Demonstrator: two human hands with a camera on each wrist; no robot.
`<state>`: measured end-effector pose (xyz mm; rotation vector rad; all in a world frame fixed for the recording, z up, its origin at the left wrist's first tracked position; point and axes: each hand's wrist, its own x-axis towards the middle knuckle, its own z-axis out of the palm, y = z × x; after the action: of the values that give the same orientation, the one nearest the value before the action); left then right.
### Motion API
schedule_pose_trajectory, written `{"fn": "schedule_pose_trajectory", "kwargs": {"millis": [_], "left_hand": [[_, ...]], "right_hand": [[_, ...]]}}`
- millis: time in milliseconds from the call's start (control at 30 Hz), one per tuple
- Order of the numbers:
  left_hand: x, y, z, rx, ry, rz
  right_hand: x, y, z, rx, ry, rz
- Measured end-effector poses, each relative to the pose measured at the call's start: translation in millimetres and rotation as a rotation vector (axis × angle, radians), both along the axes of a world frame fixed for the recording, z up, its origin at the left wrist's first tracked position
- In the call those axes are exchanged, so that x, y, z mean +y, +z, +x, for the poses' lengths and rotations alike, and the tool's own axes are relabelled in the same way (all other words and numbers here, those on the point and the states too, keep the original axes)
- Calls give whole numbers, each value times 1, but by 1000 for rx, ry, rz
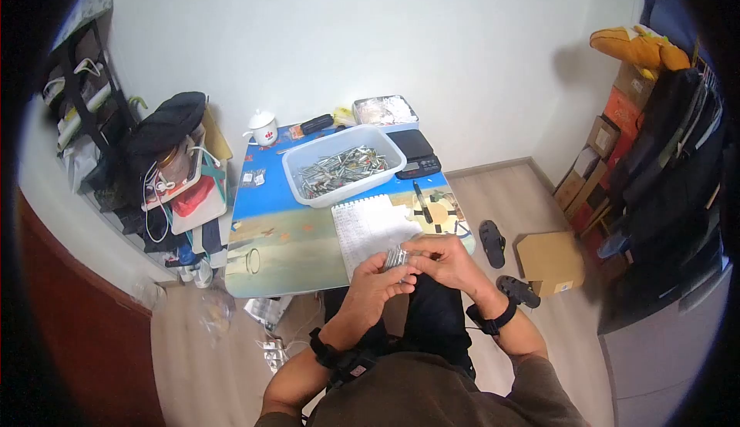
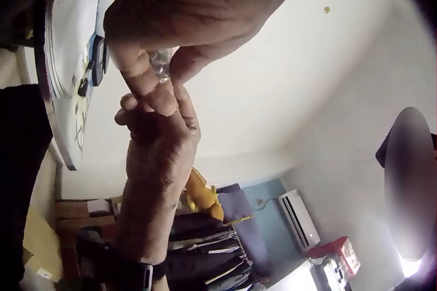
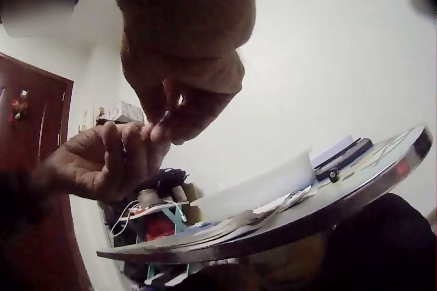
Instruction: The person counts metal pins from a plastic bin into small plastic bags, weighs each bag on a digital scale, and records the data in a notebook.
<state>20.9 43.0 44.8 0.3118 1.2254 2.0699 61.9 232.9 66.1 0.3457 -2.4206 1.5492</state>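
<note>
Close to the table's front edge, in the head view, my left hand holds a small bunch of silvery metal pieces, thin and rod-like, between thumb and fingers. My right hand meets it from the right, thumb and forefinger pinching at the same bunch. A glint of the metal pieces shows between the fingers in the left wrist view; the rest is covered. Beyond the hands lies a spiral notepad with handwriting. A translucent plastic bin full of similar metal pieces stands behind it.
To the bin's right sit a black digital scale and a black pen. Along the back are a lidded white mug and a box of white pieces. A small clear packet lies left of the bin.
</note>
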Motion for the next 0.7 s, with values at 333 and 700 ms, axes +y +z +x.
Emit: {"fn": "schedule_pose_trajectory", "kwargs": {"millis": [333,700], "left_hand": [[33,-15,6,14,-27,-63],[41,-11,-16,10,-250,-86]], "right_hand": [[35,-21,9,-145,-8,-319],[54,-26,-23,-241,138,-525]]}}
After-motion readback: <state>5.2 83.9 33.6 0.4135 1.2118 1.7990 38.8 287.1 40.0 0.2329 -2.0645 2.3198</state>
